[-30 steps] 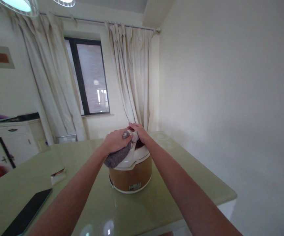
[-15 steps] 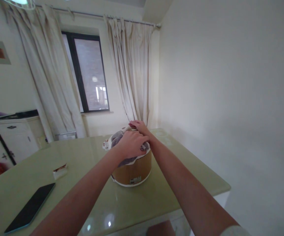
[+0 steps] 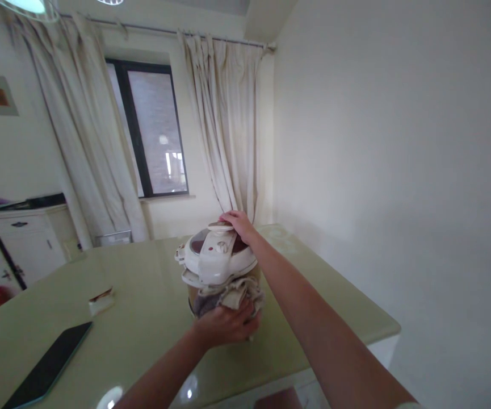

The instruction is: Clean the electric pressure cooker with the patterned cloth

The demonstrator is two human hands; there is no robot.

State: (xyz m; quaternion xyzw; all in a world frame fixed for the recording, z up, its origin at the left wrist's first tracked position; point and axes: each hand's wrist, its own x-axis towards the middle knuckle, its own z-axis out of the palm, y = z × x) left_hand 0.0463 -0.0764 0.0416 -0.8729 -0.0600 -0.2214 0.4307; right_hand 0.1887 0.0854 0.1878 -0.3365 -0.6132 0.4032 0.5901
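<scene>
In the head view, a rice cooker (image 3: pixel 219 272) stands on the pale green glossy bench (image 3: pixel 143 307), toward its far right part, not far from the white wall and the cream curtains (image 3: pixel 228 130). The cooker is round, with a tan, wood-coloured body mostly hidden by cloth and hand, and a white domed lid (image 3: pixel 217 255) bearing a dark red panel, a broad white handle band across the middle and small round knobs on top. The right hand (image 3: pixel 237 223) rests on the far top edge of the lid, fingers laid flat over it, not curled round anything. The left hand (image 3: pixel 223 325) is pressed against the front of the cooker's body, its fingers closed on a crumpled cloth (image 3: pixel 228 295), grey and beige, bunched just under the lid's rim and touching the body. To the left on the bench lie a dark phone (image 3: pixel 49 364), flat near the front edge, and a small white packet (image 3: pixel 101 301) farther back, both well apart from the cooker. A white cabinet (image 3: pixel 19 244) stands beyond the bench on the left, below a dark-framed window (image 3: pixel 151 130).
</scene>
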